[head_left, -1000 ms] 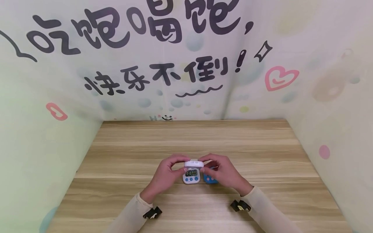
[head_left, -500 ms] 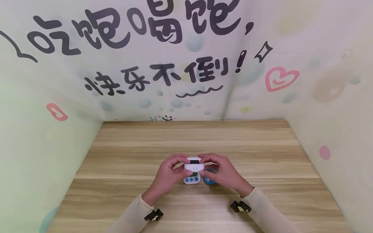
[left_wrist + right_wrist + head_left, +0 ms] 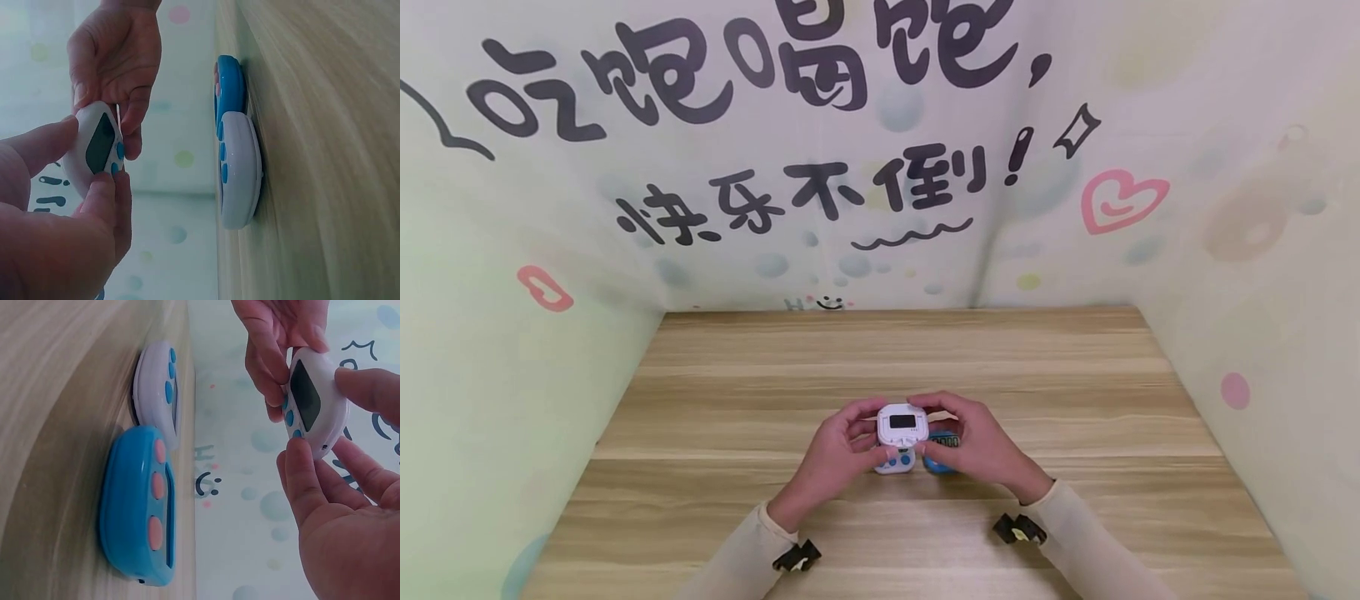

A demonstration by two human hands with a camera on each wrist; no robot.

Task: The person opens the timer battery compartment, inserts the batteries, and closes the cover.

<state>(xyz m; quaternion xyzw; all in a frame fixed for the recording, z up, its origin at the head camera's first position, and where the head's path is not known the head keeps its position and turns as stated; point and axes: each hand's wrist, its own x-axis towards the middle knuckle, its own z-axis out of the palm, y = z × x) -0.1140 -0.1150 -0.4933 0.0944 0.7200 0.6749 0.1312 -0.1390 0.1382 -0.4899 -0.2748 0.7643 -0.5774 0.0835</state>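
Between both hands is a white digital timer (image 3: 891, 433) with blue buttons, held above the table. Its back, marked by a dark rectangle, faces up in the head view; the left wrist view shows its dark screen (image 3: 100, 145). The left hand (image 3: 835, 454) pinches one side with thumb and fingers. On the other side, the right hand (image 3: 973, 437) grips it the same way. Below lies a second white timer (image 3: 153, 394) with blue buttons, partly covered in the head view. Beside it is a blue timer (image 3: 134, 506) with pink buttons, partly behind the right hand.
The timers lie on a wood-grain table (image 3: 760, 358). Pale walls with printed writing and drawings (image 3: 805, 192) enclose its back and sides. Black wrist mounts (image 3: 1019, 529) sit on both sleeves.
The held timer has tilted from nearly edge-on until its back with the dark rectangle shows fully in the head view. Both hands keep hold and shift only slightly.
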